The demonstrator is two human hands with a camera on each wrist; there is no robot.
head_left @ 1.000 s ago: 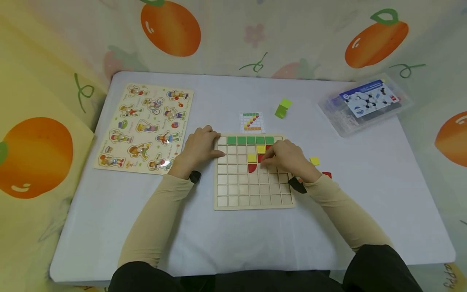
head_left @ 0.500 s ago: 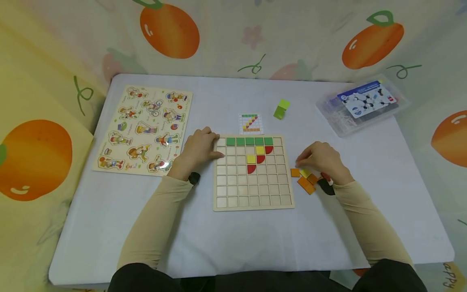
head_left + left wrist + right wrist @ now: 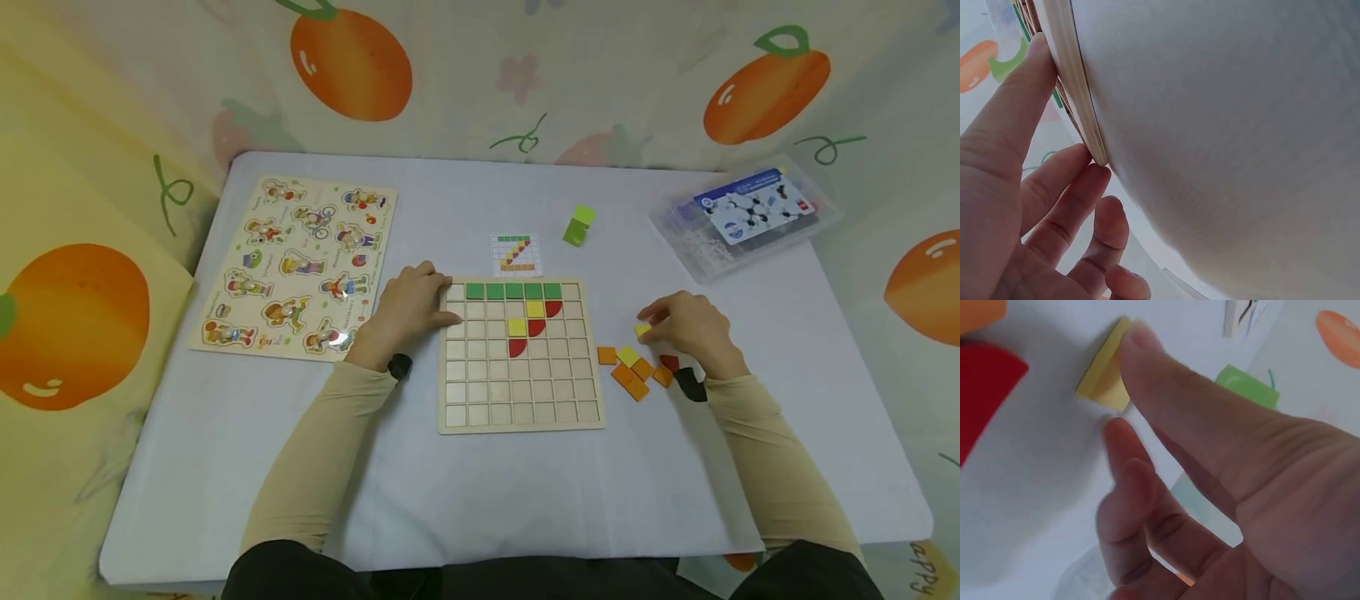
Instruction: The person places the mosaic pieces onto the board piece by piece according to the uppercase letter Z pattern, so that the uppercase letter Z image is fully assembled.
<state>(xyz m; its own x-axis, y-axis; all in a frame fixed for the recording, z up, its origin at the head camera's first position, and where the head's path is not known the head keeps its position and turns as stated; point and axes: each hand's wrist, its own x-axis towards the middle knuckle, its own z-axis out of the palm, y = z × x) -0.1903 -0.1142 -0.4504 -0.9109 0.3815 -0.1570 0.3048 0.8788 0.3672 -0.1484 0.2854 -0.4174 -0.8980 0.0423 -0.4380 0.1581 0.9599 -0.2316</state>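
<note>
A wooden grid board [image 3: 491, 392] lies mid-table. Green squares [image 3: 513, 290] fill part of its top row, with yellow squares [image 3: 517, 327] and red quarter-circle pieces [image 3: 517, 347] below on a diagonal. My left hand [image 3: 408, 307] rests at the board's upper left corner; in the left wrist view the thumb [image 3: 1038, 53] lies along the wooden edge and fingertips touch the corner. To the right of the board, my right hand [image 3: 693, 329] pinches a yellow square tile [image 3: 1107, 372] by thumb and finger, tilted in the right wrist view.
Orange tiles [image 3: 630, 382], a yellow tile [image 3: 628, 357] and a red piece [image 3: 670, 362] lie right of the board. Behind are a small pattern card [image 3: 516, 254] and light green tiles [image 3: 577, 227]. A picture puzzle [image 3: 300, 262] sits left, a plastic box [image 3: 746, 217] back right.
My right hand has left the board's red pieces, moved right to the loose tiles, and now holds a yellow tile. The left hand stays at the board's corner.
</note>
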